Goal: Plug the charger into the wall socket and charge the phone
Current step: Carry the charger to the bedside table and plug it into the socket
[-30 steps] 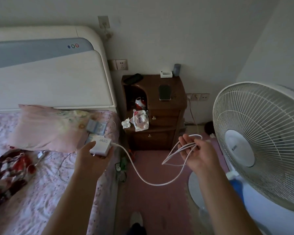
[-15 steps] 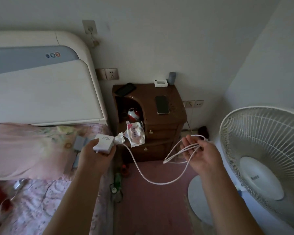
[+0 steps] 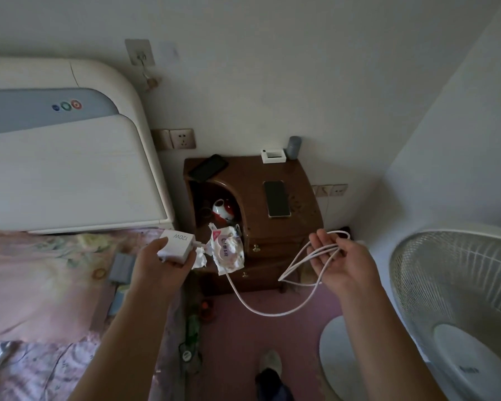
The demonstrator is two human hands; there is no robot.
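Both hands have come closer to the nightstand (image 3: 278,244) since a second ago, and the pillow and bed that filled the left side have slid down and away as the view swung towards the wall. On the left, the wall socket (image 3: 182,138) sits just beside the headboard (image 3: 70,175), above the nightstand's near corner and well apart from the plug. Below it, the left hand (image 3: 159,264) has its fingers clenched round the white charger (image 3: 175,245), marked 120W, its cable (image 3: 261,311) leaving the right end and sagging in a loop. Further right, the phone (image 3: 276,202) lies flat and face up on the nightstand top, not yet connected. The right hand (image 3: 340,263) is half open, palm up, with several coils of cable lying across loosely curled fingers. Judging by this, the carrying step is in hand; next the charger must be raised to the socket with its prongs turned to the wall, though the prongs are not clearly visible here
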